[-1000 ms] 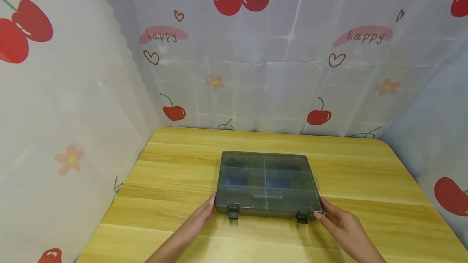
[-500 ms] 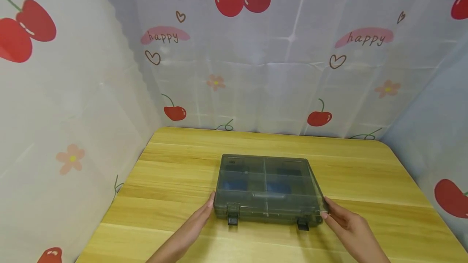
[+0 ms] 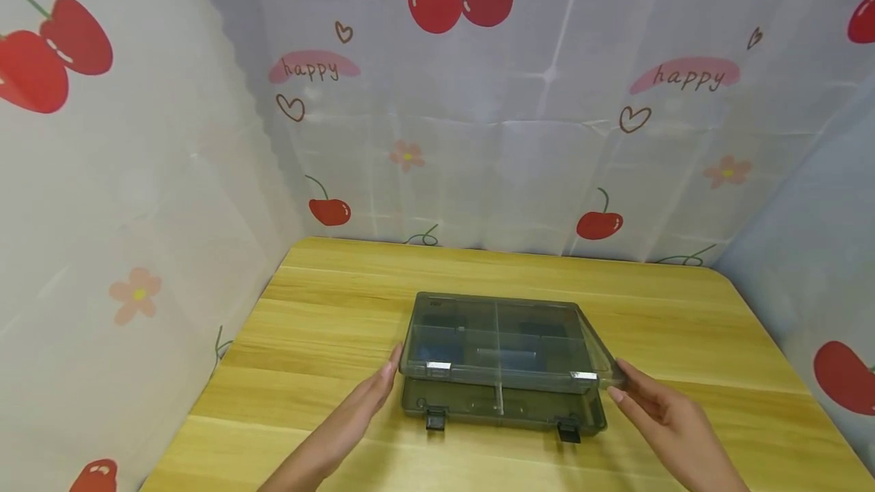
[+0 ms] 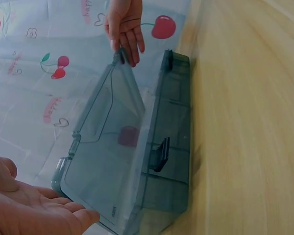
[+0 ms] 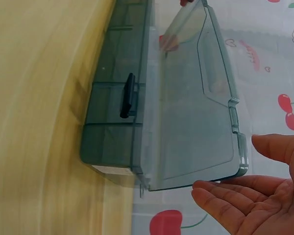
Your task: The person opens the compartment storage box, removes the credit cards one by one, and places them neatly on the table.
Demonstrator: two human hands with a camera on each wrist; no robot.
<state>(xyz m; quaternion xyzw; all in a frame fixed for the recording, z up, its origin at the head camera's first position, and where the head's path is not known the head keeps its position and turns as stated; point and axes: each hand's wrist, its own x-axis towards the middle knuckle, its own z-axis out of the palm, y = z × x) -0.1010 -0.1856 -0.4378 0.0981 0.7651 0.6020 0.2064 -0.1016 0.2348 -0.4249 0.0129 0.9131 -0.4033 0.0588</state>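
A dark translucent plastic organizer box (image 3: 478,405) lies on the table, its hinged lid (image 3: 451,348) tilted up at the front. Clear dividers and bluish shapes show through the plastic. My left hand (image 3: 355,408) touches the lid's left side with straight fingers, its thumb away from the edge in the left wrist view. At the lid's front right corner is my right hand (image 3: 673,420). In the right wrist view, its extended fingers (image 5: 220,205) support the lid's side edge, and the thumb stands apart. Two black latches (image 3: 435,419) hang open on the base's front.
The box stands on a wood-grain table (image 3: 328,310) with rounded back corners. A white curtain (image 3: 478,158) printed with cherries, hearts and flowers rises behind the table and along both sides.
The lid's front edge has risen from the base, exposing the inside at the front. Both hands have moved up slightly with it, the right one also outward to the right.
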